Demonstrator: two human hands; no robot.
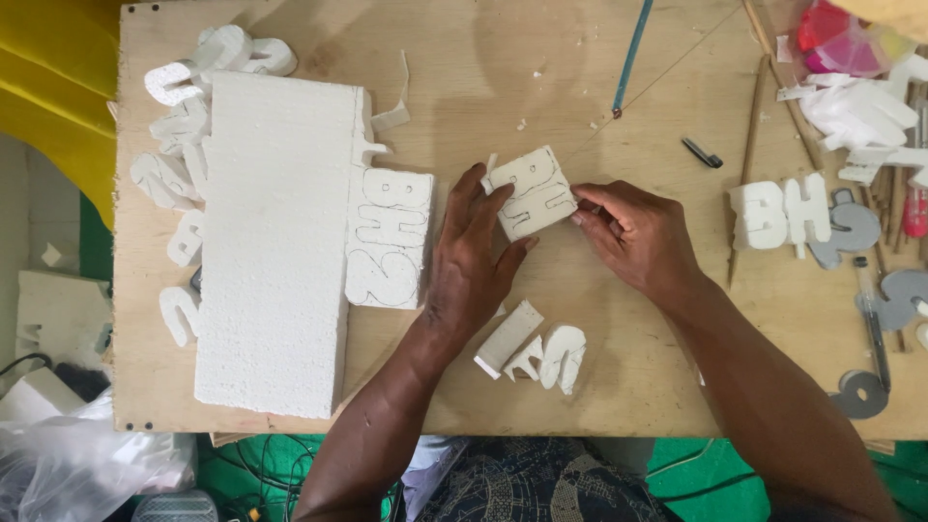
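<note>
— What are the hands doing?

— Both grip a small foam block (531,191) with outlined letters drawn on it, held just above the middle of the wooden bench (483,87). The left hand (474,256) clamps its near-left edge with thumb and fingers; the right hand (633,237) pinches its right edge.

— What lies around them?

— A large foam slab (275,242) to the left, touching a marked foam piece (390,237). Loose foam scraps (536,353) sit just below the hands. To the right stand cut-out foam letters (781,213), well apart from the block.
</note>
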